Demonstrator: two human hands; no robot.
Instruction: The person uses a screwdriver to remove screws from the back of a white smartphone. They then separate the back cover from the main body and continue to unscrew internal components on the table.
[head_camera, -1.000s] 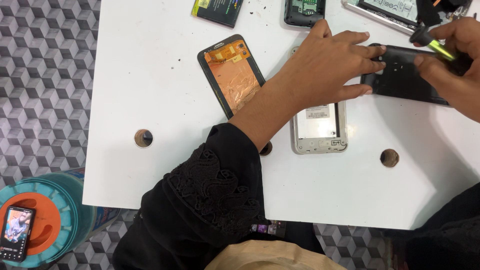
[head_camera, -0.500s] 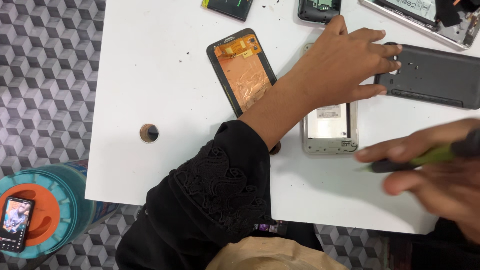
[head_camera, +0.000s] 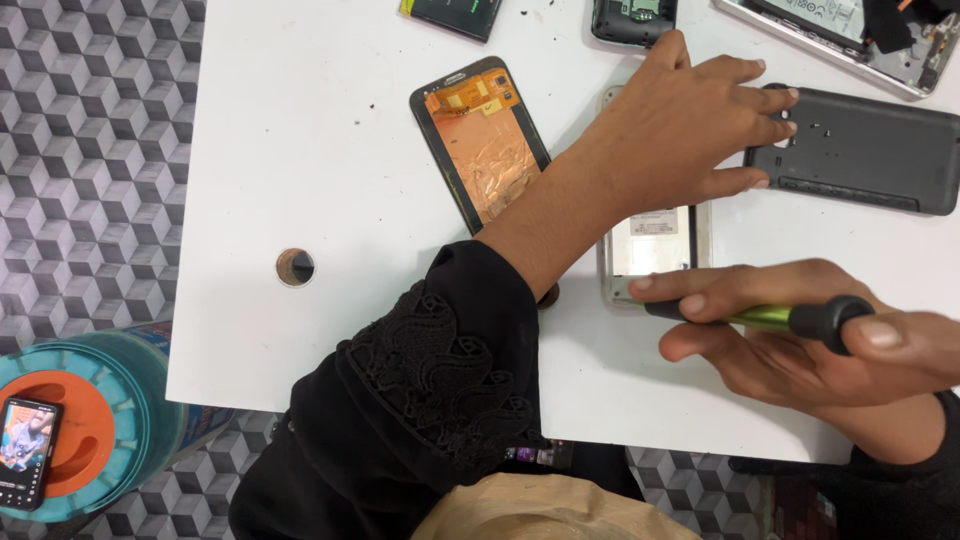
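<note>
While the left hand lies flat and open across the desk, its fingertips pressing the near end of the dark back cover, the right hand is closed around a green screwdriver with a black cap, held almost level just above the desk's front part. Its tip is hidden under the fingers, so I cannot tell where it points. Between the two hands sits a silver phone frame, half covered by the left wrist.

The main risk, as I judge it, is the cover sliding — only fingertips pin one end, and a push from the tool could skate it across the smooth surface toward the opened tablet at the far edge. A slip of the driver could also gouge the frame or jab the left wrist, which crosses right in front of it. The loose sleeve drags near the screen part with copper foil; a sweep of the arm could scratch it or knock it about. Small dark specks on the desk may be screws or grit — easily brushed off and lost on the patterned floor.
</note>
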